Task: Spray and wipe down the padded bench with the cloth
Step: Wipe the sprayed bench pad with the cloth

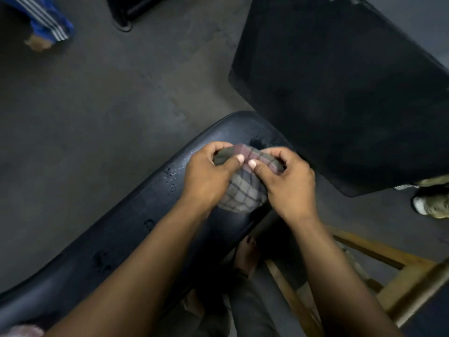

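A long black padded bench runs from the lower left up to the centre, with wet droplets on its surface. Above its far end I hold a bunched grey-and-maroon checked cloth between both hands. My left hand grips the cloth's left side, thumb on top. My right hand grips its right side, thumb pressing near the left thumb. No spray bottle is in view.
A second black pad, tilted, fills the upper right beside the bench's end. A wooden frame stands at the lower right. My bare foot shows under the bench. Another person's foot and striped trouser leg are at top left, and shoes at right.
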